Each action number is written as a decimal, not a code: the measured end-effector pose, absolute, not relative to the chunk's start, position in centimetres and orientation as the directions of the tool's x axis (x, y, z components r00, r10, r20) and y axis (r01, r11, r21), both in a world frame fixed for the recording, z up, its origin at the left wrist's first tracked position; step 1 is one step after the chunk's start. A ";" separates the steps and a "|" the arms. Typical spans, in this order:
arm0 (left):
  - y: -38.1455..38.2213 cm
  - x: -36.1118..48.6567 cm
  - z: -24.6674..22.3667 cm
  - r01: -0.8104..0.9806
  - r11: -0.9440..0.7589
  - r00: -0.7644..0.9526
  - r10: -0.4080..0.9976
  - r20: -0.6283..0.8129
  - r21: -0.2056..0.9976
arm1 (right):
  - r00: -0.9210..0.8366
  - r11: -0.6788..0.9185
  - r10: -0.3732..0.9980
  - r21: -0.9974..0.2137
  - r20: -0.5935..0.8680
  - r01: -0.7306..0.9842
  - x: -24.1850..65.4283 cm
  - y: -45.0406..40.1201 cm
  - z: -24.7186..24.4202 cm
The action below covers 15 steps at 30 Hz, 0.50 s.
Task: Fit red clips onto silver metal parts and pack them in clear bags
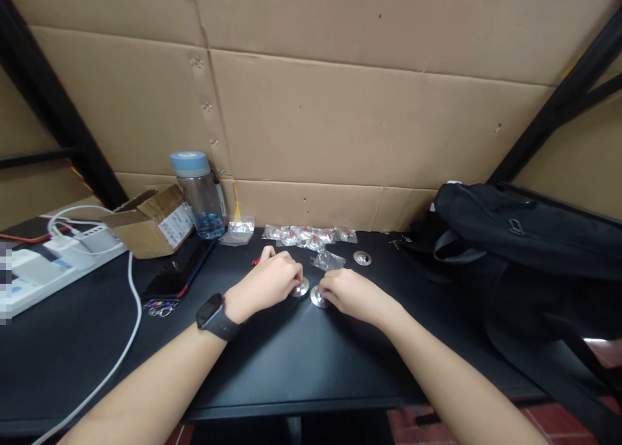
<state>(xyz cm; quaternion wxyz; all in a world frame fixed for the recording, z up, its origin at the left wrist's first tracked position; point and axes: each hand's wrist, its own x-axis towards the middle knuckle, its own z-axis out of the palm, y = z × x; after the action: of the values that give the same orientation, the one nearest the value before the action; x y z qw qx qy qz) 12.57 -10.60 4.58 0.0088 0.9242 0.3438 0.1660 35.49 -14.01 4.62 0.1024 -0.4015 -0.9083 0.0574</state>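
Brown cardboard point(340, 124) backs the black worktop point(301, 374), where I see the left hand point(273, 278) and right hand point(350, 293) each pinching a shiny round metal disc point(316, 298): probably stiff, light, slippery, best held centrally.

Discs point(317, 298) read to me as smooth, shiny metal; packets point(315, 241) and the loose sleeve point(328, 260) are clear, crinkled plastic with bright glints. I get the desk point(301, 361) as smooth black with a soft sheen, wall panel point(340, 121) and carton point(136, 232) as matt, creased brown cardboard, the carton's label point(175, 225) white paper. Bottle point(200, 202) is see-through and glossy, can't tell plastic from glass; power strip point(104, 241) smooth white plastic, backpack point(519, 228) dull black cloth.
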 end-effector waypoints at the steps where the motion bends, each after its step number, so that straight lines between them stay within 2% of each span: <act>1: -10.6 12.6 4.7 0.628 -0.759 0.693 0.647 0.318 0.173 | -0.642 0.668 0.744 -0.217 0.185 0.712 35.5 -14.0 4.7; 5: -10.3 12.5 5.2 0.638 -0.708 0.581 0.701 0.414 0.302 | -0.497 0.651 0.753 -0.384 0.430 0.655 35.9 -13.9 5.5; 8: -10.0 12.5 5.5 0.620 -0.662 0.483 0.745 0.459 0.421 | -0.338 0.621 0.763 -0.477 0.551 0.622 36.3 -13.9 6.3; 12: -9.9 12.9 5.4 0.479 -0.595 0.348 0.804 0.483 0.646 | -0.223 0.597 0.773 -0.564 0.593 0.570 36.4 -13.9 6.4; 15: -10.1 13.5 5.0 0.397 -0.567 0.296 0.824 0.484 0.722 | -0.164 0.582 0.787 -0.628 0.594 0.517 36.1 -13.7 5.9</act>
<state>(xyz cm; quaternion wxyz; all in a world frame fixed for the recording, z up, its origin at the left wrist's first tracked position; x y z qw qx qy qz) 13.48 -10.09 5.03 0.2423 0.7676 0.3974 0.4406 36.06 -13.71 5.90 0.4782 -0.4348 -0.7498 0.1415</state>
